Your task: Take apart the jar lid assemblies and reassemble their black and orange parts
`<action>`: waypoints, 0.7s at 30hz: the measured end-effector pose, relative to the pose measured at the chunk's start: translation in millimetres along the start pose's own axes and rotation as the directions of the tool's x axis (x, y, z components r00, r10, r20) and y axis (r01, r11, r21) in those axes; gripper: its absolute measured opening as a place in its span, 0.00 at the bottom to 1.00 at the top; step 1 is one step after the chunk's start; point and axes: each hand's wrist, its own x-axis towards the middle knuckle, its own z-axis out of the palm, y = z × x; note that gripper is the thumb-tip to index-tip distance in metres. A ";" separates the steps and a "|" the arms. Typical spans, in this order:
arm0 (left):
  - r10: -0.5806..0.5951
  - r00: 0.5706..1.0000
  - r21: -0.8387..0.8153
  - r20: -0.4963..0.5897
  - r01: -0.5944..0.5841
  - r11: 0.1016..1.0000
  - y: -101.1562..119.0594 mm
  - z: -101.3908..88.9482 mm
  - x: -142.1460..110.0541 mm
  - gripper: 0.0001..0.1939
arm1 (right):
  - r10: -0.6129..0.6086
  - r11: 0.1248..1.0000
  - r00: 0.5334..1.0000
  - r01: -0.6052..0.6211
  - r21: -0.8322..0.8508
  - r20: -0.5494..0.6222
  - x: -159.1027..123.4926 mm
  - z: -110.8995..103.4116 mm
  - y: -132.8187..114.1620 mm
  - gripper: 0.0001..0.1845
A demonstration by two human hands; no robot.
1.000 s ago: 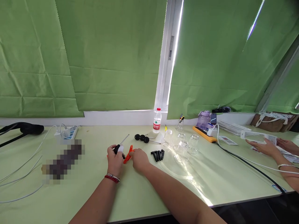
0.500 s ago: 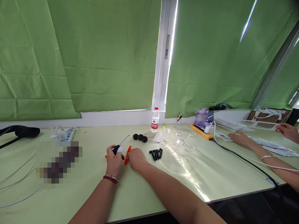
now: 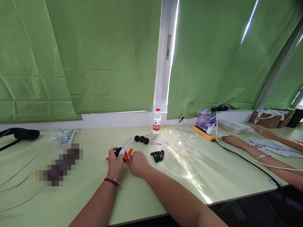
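My left hand (image 3: 115, 167) is closed around a black-handled piece with a thin metal rod (image 3: 126, 142), which slants up and to the right. Bits of orange show at that hand's left side. Against its right side, an orange plastic piece (image 3: 127, 157) sits between the two hands. My right hand (image 3: 139, 162) is curled with its fingers on this orange piece, its fingertips mostly hidden. Right of it lie several short black tubes (image 3: 157, 156). Beyond the hands are black round knobs (image 3: 142, 139) with thin metal rods.
Several clear glass cups (image 3: 193, 143) stand to the right of the tubes. A water bottle (image 3: 156, 121) is at the back, and a yellow power strip (image 3: 204, 133) lies farther right. A co-worker's hands (image 3: 233, 141) are over papers there. White cables run at the left.
The orange piece has turned and come closer to my left hand, along with my right hand. The co-worker's far hand has put down a clear-looking frame and moved left.
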 end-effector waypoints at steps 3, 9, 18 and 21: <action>-0.020 0.999 0.017 0.037 0.020 1.000 0.1 -0.3 0.4 0.21 | 0.028 1.000 0.999 -0.028 0.014 0.027 2.5 3.2 0.9 0.11; -0.018 0.999 0.013 0.026 0.018 1.000 3.1 -1.7 -2.3 0.21 | 0.113 0.978 0.989 -0.095 0.188 -0.091 9.6 11.1 18.4 0.15; -0.052 0.990 -0.083 0.132 0.064 0.995 10.3 0.1 -8.4 0.15 | 0.434 0.237 0.901 -0.122 0.964 0.007 -17.3 -1.4 80.4 0.05; -0.096 0.970 -0.186 0.225 0.140 0.973 14.6 1.6 -11.0 0.15 | 0.407 -0.054 0.901 -0.142 0.988 0.151 -35.6 -2.3 101.5 0.14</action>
